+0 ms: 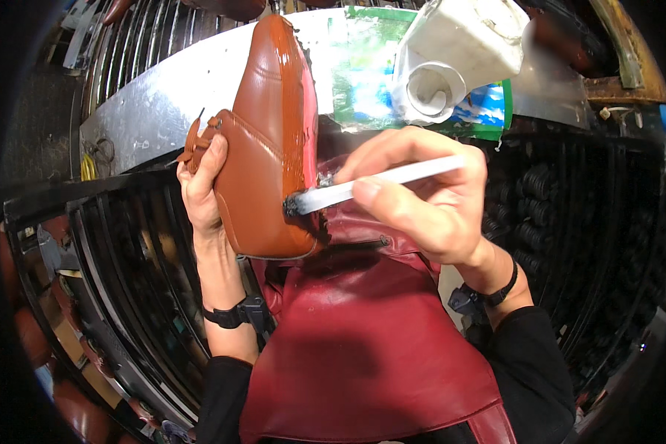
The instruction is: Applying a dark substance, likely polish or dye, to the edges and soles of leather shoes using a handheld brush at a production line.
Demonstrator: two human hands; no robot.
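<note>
Above our red apron [362, 355], we grip a brown leather shoe [251, 163] in our left hand [202, 189], thumb on its side near the laces [192, 144], the other fingers mostly hidden. Our right hand [440, 203] has its fingers pinching a white-handled brush [340, 194], whose dark bristles touch the shoe's lower edge, to the right of our left thumb. Beyond, a white container [462, 52] sits on the tabletop [163, 89].
</note>
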